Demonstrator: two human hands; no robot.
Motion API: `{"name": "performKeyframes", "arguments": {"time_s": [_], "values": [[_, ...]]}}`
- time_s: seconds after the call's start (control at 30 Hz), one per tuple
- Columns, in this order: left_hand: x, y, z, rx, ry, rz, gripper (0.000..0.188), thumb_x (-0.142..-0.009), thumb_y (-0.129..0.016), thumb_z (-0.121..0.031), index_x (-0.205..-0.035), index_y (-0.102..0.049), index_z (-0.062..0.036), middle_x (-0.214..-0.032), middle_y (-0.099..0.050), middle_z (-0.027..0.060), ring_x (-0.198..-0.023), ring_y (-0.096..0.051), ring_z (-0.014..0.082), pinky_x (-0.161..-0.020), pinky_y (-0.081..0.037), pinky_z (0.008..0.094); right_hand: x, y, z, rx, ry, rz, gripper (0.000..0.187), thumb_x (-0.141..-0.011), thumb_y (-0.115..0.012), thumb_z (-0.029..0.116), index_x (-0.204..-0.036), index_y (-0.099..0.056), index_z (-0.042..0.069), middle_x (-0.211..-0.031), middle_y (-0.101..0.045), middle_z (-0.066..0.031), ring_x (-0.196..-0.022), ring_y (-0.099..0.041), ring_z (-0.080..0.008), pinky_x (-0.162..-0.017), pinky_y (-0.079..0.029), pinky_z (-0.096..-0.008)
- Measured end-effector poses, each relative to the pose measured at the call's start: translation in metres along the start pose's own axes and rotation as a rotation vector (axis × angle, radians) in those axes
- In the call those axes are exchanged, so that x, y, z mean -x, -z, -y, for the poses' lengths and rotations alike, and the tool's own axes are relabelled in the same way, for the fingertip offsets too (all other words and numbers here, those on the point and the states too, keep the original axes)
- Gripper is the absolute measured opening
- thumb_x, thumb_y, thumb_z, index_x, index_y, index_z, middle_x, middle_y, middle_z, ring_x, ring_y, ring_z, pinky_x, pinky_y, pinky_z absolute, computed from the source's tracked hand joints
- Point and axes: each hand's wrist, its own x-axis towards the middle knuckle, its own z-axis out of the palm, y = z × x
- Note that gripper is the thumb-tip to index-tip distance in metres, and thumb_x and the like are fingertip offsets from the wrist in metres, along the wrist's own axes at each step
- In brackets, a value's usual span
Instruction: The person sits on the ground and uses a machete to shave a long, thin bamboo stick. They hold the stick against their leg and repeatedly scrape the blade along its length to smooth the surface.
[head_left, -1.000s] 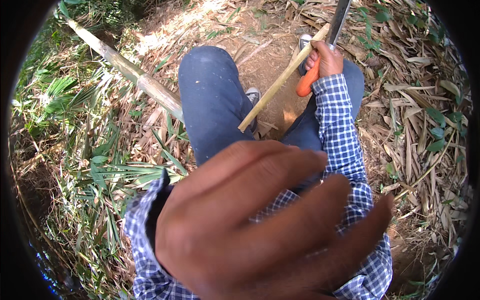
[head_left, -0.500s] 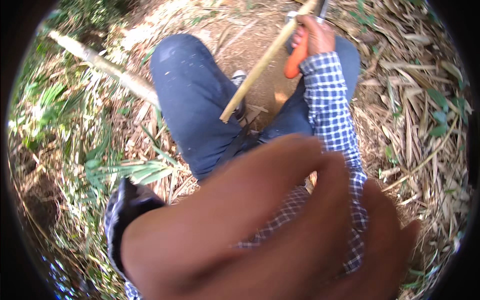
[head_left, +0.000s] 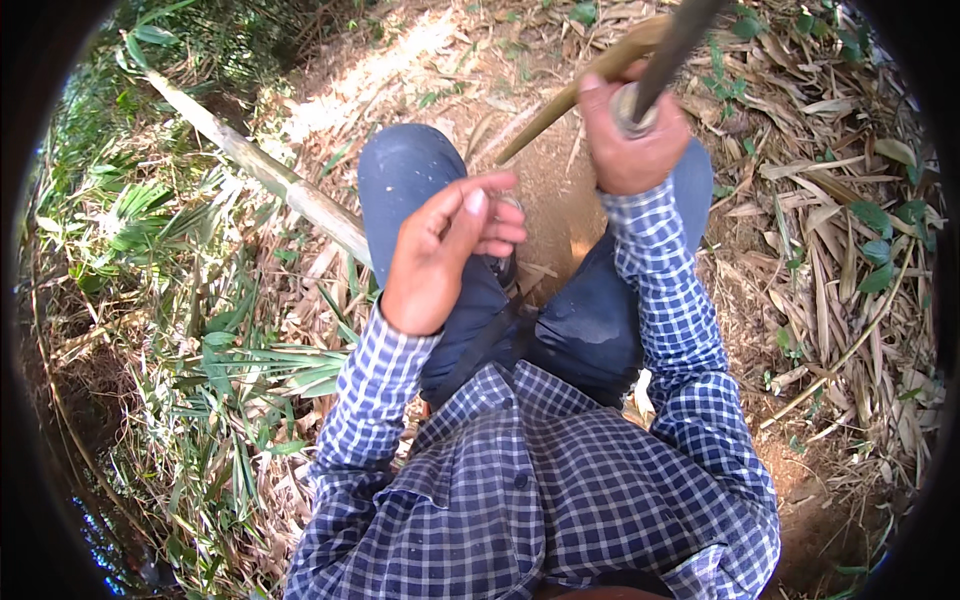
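Note:
My right hand (head_left: 640, 140) is closed round the handle of a long-bladed knife (head_left: 675, 55), its dark blade pointing up and to the right from a pale metal collar. A yellowish-brown stick (head_left: 548, 112) passes just beyond that hand, slanting down to the left; whether the fingers also grip it, I cannot tell. Over my left knee, my left hand (head_left: 445, 250) is raised with its fingers loosely curled and thumb apart, holding nothing. The stick's lower end lies a little beyond the left fingertips.
A long pale pole (head_left: 270, 175) slants across the ground to my left, reaching my left knee (head_left: 410, 165). Dry leaves (head_left: 800, 230) cover the ground on the right. Green plants and cut fronds (head_left: 280, 370) lie on the left, with bare soil (head_left: 560, 190) between my legs.
My left hand has drawn back from close in front of the view to over my left knee. The right hand has come lower and nearer, turning the knife so its handle is hidden.

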Motion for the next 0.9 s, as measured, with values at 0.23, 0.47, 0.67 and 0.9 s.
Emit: {"name": "performKeyframes", "arguments": {"time_s": [0.23, 0.47, 0.67, 0.9], "values": [[-0.014, 0.031, 0.032, 0.327, -0.059, -0.011, 0.048, -0.103, -0.042, -0.042, -0.133, -0.047, -0.004, -0.118, -0.062, 0.014, -0.102, -0.065, 0.0252, -0.089, -0.054, 0.0416, 0.037, -0.037, 0.006, 0.081, 0.352, 0.465, 0.043, -0.068, -0.083, 0.018, -0.105, -0.068, 0.003, -0.084, -0.071, -0.0138, -0.073, -0.072, -0.0257, -0.062, -0.057, -0.0329], [0.005, 0.065, 0.061, 0.523, -0.016, -0.078, 0.055, -0.102, -0.041, -0.049, -0.125, -0.055, -0.002, -0.114, -0.064, 0.0125, -0.103, -0.064, 0.0227, -0.087, -0.056, 0.0401, 0.078, -0.041, 0.016, 0.017, 0.399, 0.623, 0.048, -0.063, -0.083, 0.025, -0.107, -0.069, 0.013, -0.067, -0.064, -0.004, -0.06, -0.067, -0.0228, -0.053, -0.052, -0.0374], [0.006, 0.059, 0.06, 0.581, 0.115, -0.202, 0.05, -0.102, -0.043, -0.046, -0.113, -0.062, -0.0007, -0.1, -0.067, 0.0113, -0.093, -0.066, 0.0201, -0.085, -0.055, 0.0343, 0.09, -0.032, 0.027, 0.028, 0.427, 0.712, 0.059, -0.064, -0.077, 0.016, -0.118, -0.059, 0.004, -0.073, -0.066, -0.0119, -0.061, -0.067, -0.0282, -0.053, -0.053, -0.0396], [-0.018, 0.066, 0.061, 0.496, 0.125, -0.138, 0.028, -0.098, -0.057, -0.023, -0.117, -0.058, -0.0014, -0.094, -0.066, 0.0117, -0.077, -0.068, 0.0212, -0.073, -0.059, 0.0321, 0.101, -0.012, 0.045, -0.086, 0.325, 0.732, 0.076, -0.07, -0.079, 0.018, -0.137, -0.049, 0.0, -0.081, -0.068, -0.012, -0.062, -0.067, -0.0265, -0.052, -0.049, -0.0366]]}}
